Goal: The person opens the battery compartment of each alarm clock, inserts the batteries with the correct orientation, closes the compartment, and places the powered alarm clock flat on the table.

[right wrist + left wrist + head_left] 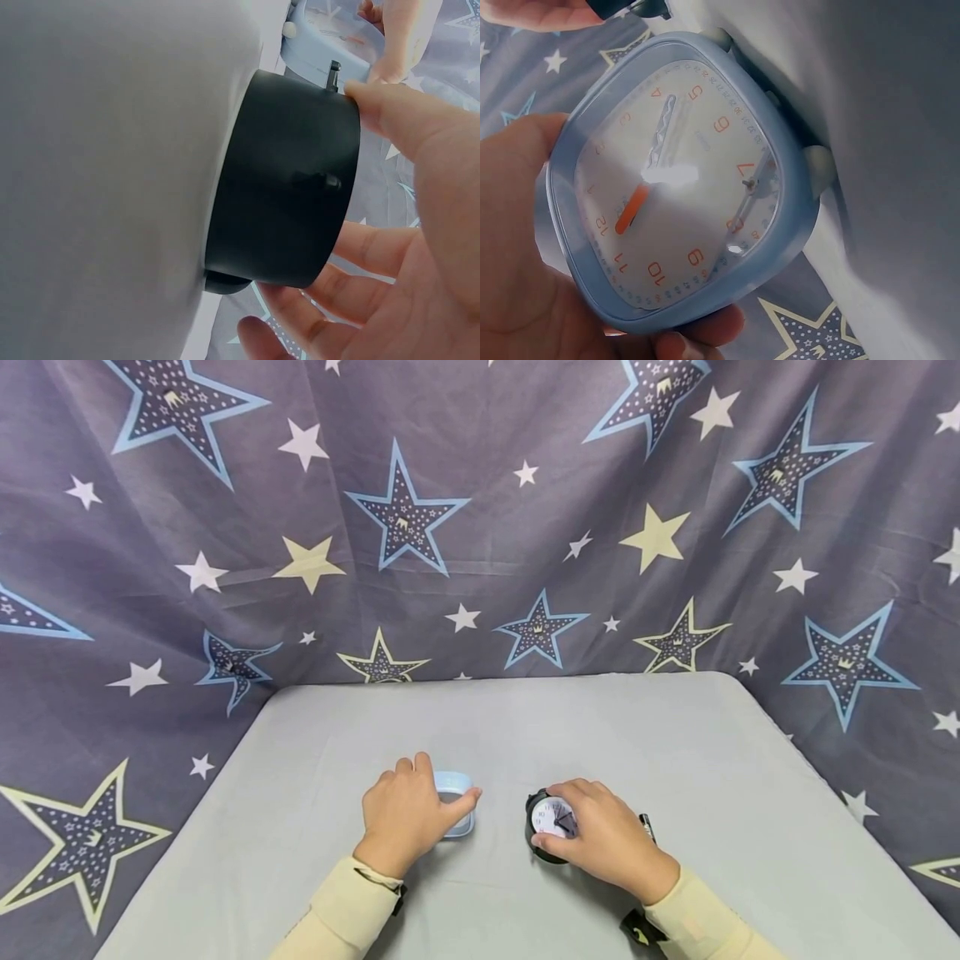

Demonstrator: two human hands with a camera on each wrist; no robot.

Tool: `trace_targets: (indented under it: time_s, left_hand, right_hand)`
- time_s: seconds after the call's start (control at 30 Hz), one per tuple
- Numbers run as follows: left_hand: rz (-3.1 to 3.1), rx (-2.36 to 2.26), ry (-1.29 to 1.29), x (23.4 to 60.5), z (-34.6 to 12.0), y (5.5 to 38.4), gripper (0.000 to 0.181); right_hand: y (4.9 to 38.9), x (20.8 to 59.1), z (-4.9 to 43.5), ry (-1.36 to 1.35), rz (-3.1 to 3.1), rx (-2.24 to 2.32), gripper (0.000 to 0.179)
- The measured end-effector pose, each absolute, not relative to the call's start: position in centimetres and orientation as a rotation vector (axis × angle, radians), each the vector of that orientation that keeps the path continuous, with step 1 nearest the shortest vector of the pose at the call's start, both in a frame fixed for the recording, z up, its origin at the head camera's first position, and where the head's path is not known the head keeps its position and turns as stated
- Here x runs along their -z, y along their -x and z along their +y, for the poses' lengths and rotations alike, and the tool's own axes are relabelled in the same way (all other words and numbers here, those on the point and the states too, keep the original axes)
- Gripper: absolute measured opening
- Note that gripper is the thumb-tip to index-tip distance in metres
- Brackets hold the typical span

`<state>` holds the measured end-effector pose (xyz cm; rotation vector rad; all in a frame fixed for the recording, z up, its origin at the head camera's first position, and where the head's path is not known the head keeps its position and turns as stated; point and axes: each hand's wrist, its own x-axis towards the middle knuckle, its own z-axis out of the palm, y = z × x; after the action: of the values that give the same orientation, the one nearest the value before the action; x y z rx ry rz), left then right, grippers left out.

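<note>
On the left of the table, my left hand (408, 818) grips a light blue alarm clock (453, 781) by its sides. In the left wrist view its rounded square face (697, 142) carries orange numerals, and small pale feet sit at the table surface. To the right, my right hand (607, 839) holds a black round alarm clock (542, 853) with a white dial (546, 814), thumb and fingers on opposite edges. The right wrist view shows this clock's dark side wall (281, 180) close against the table, with a small peg near the thumb.
The table (525, 727) has a pale grey cover. A grey curtain (487, 568) printed with stars hangs behind it and along both sides. A small black item with white marks (647, 828) shows just beyond my right hand. Dark straps (641, 929) circle the wrists over pale yellow sleeves.
</note>
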<state>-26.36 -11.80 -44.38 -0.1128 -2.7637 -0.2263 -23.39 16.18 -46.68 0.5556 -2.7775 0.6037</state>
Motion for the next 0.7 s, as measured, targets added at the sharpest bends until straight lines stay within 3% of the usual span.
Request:
trace_targets:
  time_s: [0.7]
  left_hand:
    - [-2.802,0.104,0.114,44.66,-11.88,26.41,0.091]
  right_hand:
    - [23.17,46.69,16.26,-0.557,-2.776,-0.616,0.067]
